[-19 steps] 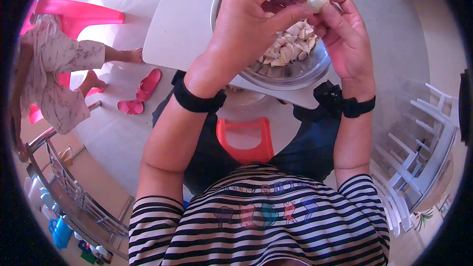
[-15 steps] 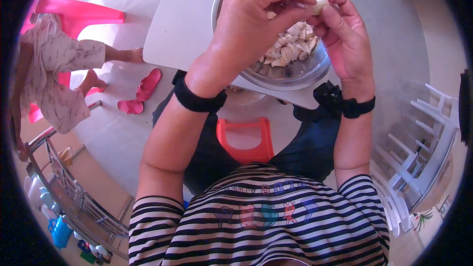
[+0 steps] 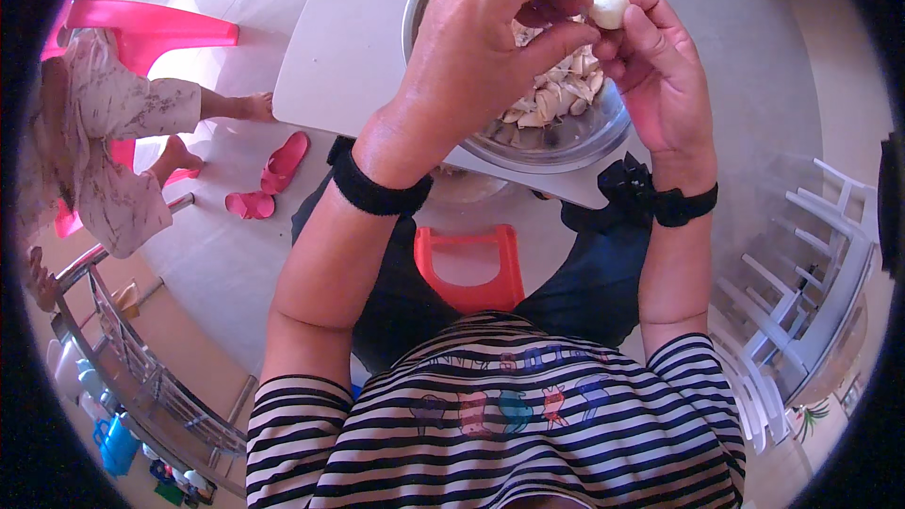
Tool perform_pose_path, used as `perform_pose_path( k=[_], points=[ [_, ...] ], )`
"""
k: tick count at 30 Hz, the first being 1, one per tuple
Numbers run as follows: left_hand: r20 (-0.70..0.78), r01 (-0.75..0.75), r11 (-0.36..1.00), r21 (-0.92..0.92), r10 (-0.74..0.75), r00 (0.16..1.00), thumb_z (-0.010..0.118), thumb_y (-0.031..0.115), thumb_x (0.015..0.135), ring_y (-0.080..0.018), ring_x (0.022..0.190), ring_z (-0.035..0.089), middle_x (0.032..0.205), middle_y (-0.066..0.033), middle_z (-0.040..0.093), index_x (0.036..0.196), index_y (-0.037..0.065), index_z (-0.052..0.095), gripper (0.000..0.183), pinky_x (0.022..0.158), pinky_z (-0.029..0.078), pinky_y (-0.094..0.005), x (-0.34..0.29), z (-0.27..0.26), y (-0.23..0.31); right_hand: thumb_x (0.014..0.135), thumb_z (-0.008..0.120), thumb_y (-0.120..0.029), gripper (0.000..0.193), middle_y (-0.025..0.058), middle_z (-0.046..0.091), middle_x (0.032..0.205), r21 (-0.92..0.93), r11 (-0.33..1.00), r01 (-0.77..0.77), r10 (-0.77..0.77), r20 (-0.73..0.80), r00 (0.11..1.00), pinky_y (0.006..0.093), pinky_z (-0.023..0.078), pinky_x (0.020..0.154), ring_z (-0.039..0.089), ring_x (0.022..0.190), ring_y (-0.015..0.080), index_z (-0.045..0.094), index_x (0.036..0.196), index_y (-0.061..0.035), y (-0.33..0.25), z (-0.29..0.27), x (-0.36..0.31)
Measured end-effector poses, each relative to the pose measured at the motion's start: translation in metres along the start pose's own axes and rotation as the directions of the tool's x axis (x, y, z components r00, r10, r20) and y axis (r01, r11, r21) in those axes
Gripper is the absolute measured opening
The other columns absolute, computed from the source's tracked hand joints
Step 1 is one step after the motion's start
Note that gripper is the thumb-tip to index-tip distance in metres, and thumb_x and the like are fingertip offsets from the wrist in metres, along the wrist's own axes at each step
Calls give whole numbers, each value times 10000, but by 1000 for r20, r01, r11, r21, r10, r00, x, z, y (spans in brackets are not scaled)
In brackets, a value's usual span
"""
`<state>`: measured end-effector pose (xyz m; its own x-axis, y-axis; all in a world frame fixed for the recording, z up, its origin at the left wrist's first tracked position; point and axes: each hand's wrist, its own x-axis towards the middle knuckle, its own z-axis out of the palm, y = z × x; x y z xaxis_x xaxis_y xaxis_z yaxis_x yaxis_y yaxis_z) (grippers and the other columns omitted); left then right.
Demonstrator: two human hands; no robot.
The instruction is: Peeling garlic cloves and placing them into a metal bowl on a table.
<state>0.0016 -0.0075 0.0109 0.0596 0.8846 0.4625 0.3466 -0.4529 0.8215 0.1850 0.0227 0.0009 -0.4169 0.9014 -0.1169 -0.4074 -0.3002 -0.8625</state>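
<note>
The work in hand looks like cleaning one pale garlic clove (image 3: 610,9), pinched in the right hand (image 3: 665,61) above the bowl (image 3: 569,149) on the counter (image 3: 353,47). The left hand (image 3: 485,28) has its fingers narrowly parted just beside it. The next move seems to call for a light, steady pinch. Lettering (image 3: 514,359) runs across the striped shirt (image 3: 490,452); no brand is clear.

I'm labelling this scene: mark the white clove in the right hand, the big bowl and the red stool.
White clove (image 3: 609,9), head view: middle of its rounded side.
Big bowl (image 3: 600,134), head view: bare inner wall, lower right.
Red stool (image 3: 479,298), head view: solid part below its opening.
</note>
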Motion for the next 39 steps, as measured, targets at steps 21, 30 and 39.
perform_pose_path(
  k=[21,30,39],
  points=[
    [10,-155,986,58,155,988,738,27,716,-172,723,644,839,-66,636,836,23,654,147,640,534,-270,3,-2,-3,898,607,-151,161,35,642,839,-58,998,-35,35,11,999,201,462,610,626,697,100,563,1018,-53,0,3,0],
    [-17,-161,986,45,161,987,726,68,730,-236,737,632,823,-85,622,849,36,643,148,651,519,-324,2,-2,-10,910,583,-152,165,37,623,880,-74,996,-47,44,-45,998,206,466,645,605,733,95,540,1027,-43,-7,7,-1],
    [-79,-161,987,-8,160,984,710,87,704,-293,755,612,866,-89,593,799,59,631,127,657,502,-371,1,4,-3,917,579,-113,142,14,596,921,-221,975,5,-23,-78,997,194,437,677,564,781,73,548,1044,-55,-11,19,-8]
  ],
)
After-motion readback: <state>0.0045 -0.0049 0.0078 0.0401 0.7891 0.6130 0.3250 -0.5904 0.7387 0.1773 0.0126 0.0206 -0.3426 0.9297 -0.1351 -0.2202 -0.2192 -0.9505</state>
